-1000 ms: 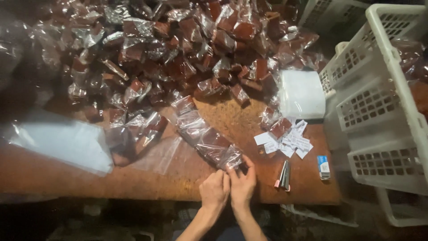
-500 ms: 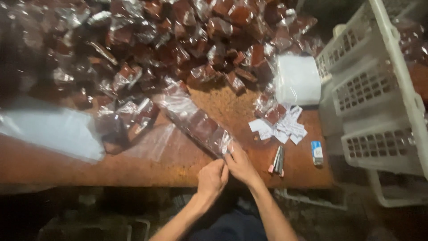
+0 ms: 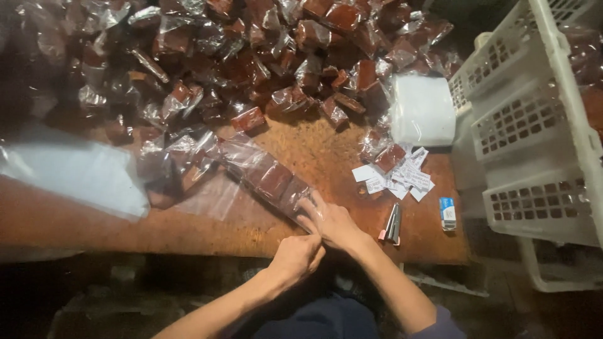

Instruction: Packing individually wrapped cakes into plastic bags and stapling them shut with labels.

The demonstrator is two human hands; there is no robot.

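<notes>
A long clear plastic bag with reddish-brown blocks inside lies slanted across the wooden table. My right hand rests on the near end of that bag and pinches it. My left hand sits just below at the table's front edge, fingers curled against the same bag end. A big heap of wrapped reddish-brown blocks covers the far half of the table.
A stack of clear empty bags lies at left. A white bag pile, small paper slips, a blue-and-white small box and a thin metal tool lie at right. White slotted plastic crates stand beyond the table's right edge.
Both hands have shifted slightly along the bag's near end. My left hand has dropped lower and curled tighter, while my right hand now lies flatter on the bag.
</notes>
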